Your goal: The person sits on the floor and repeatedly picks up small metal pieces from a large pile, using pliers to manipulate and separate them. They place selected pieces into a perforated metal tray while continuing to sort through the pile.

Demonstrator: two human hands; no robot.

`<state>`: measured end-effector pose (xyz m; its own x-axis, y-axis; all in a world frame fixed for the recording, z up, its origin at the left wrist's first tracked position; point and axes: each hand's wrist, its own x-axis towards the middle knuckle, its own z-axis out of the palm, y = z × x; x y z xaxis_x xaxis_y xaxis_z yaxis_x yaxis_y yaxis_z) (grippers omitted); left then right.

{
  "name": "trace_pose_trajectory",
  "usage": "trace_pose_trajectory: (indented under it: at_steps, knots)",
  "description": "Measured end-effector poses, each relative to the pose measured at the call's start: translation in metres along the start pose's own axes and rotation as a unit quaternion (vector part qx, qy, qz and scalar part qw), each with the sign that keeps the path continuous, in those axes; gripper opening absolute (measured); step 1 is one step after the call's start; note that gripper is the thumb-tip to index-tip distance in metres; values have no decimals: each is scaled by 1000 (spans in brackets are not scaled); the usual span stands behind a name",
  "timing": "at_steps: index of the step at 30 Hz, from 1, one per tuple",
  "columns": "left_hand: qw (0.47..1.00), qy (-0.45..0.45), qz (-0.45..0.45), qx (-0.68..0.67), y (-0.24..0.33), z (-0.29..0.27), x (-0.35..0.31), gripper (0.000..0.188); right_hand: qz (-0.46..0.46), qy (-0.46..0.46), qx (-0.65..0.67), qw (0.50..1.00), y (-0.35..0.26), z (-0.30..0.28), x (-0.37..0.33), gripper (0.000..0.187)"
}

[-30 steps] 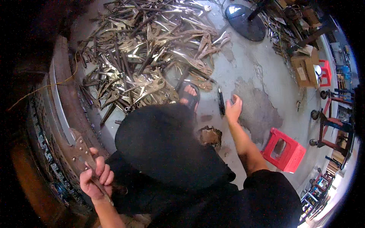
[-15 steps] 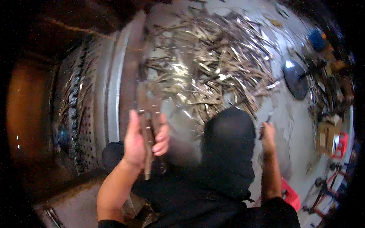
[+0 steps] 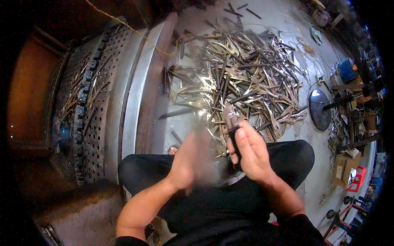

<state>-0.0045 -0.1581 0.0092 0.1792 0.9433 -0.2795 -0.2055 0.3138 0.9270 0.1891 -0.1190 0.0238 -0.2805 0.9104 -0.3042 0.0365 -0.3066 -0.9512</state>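
Observation:
My right hand is closed around the black handle of a short tool. The tool's metal head points away from me, over the near edge of the pile; its exact kind does not show. Beside it on the left, my left hand hangs above my lap, its fingers lost in a hazy smear, so what it holds cannot be seen. Beyond both hands, a big heap of metal plier-like parts lies on the grey floor, with dark handle pieces and shiny flat jaws mixed together.
A perforated metal rack with a chain and loose rods runs along the left behind a metal ledge. To the right stand a round dark disc, a cardboard box and a red plastic stool. My bent knees flank the hands.
My right hand has swung inward from the far right to the middle with the tool. My left hand has shifted right, and the long metal piece seen in it before is no longer visible.

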Motion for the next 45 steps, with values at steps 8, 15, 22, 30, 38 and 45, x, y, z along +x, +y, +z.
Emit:
trace_pose_trajectory:
  at_steps: [8, 15, 22, 30, 38, 45]
  knots:
    - [998, -57, 17, 36, 2, 1, 1, 58, -55, -25, -83, 995, 3, 15, 4, 44]
    - [998, -54, 41, -10, -7, 5, 0, 58, -57, -4, -69, 996, 8, 21, 3, 46]
    - [994, -101, 29, -30, -2, 5, 0, 54, -54, 7, -114, 992, 7, 22, 3, 45]
    - [984, -93, 81, 126, -11, 0, 1, 54, -21, 5, -34, 999, 11, 25, -2, 47]
    - [992, -40, 76, 90, 0, 19, 0, 49, 46, 18, -47, 998, 0, 30, -4, 46]
    - [984, -39, 107, 135, -15, 13, 3, 35, 2, 27, -33, 999, 7, 33, -3, 49]
